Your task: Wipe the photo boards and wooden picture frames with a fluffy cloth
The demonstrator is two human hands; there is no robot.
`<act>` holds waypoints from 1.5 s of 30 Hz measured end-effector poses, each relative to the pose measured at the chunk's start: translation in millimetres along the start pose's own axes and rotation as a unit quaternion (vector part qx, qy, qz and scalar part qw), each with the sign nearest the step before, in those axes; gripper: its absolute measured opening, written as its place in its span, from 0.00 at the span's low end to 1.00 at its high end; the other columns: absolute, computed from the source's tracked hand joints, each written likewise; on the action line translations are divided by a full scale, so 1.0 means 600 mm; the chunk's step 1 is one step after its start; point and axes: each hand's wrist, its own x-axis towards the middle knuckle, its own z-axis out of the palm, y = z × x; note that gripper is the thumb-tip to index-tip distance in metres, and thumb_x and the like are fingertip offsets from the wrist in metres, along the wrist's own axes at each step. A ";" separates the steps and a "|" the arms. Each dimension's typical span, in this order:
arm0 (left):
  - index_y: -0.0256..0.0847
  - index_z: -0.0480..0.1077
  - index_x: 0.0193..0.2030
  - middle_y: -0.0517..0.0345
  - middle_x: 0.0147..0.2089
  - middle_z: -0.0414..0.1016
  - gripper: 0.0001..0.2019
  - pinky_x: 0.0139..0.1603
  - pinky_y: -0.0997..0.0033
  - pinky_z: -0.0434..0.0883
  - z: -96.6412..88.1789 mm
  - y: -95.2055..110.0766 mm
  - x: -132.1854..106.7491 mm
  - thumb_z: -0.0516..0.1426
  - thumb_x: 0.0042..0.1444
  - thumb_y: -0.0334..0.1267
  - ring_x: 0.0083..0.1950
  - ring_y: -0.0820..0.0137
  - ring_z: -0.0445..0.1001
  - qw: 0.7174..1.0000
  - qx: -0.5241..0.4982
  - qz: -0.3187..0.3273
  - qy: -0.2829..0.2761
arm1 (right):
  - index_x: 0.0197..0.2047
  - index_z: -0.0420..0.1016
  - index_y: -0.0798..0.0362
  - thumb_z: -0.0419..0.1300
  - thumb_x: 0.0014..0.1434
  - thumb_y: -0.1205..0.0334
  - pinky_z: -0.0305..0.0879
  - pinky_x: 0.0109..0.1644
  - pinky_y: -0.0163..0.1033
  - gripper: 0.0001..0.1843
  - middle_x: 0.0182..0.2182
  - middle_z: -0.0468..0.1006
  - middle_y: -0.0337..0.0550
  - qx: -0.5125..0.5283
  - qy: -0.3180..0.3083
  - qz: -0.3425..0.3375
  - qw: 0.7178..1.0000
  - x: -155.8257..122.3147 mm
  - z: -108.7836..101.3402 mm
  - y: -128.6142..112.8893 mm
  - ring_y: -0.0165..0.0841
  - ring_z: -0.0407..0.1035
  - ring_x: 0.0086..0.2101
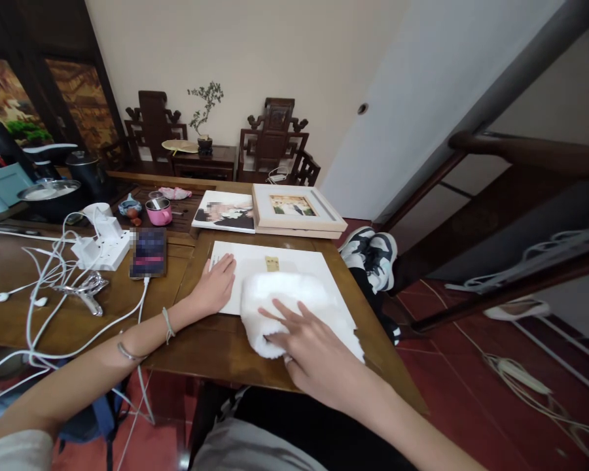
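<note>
Saw cloth [285, 294] on board [305, 260], board on table [206, 347]; picture frame [297, 209] behind board; phone [148, 253] left of board, power strip [105, 248] left of phone.

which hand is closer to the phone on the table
Left. The left hand rests on the left edge of the white board, just right of the phone; the right hand lies farther right, on the fluffy cloth.

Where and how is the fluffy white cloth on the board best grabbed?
Probably pinch the cloth from above at its thick near-left corner, beside the right hand. It lies limp and flat on the white board, so no edge offers itself from the side.
</note>
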 end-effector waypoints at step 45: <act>0.30 0.62 0.63 0.44 0.67 0.62 0.26 0.71 0.59 0.54 -0.014 -0.002 0.006 0.40 0.67 0.45 0.70 0.64 0.59 0.918 -0.314 -0.062 0.233 | 0.56 0.73 0.62 0.51 0.55 0.72 0.41 0.67 0.65 0.25 0.65 0.61 0.61 -0.094 0.077 -0.090 0.988 0.148 0.018 0.007 0.57 0.45 0.66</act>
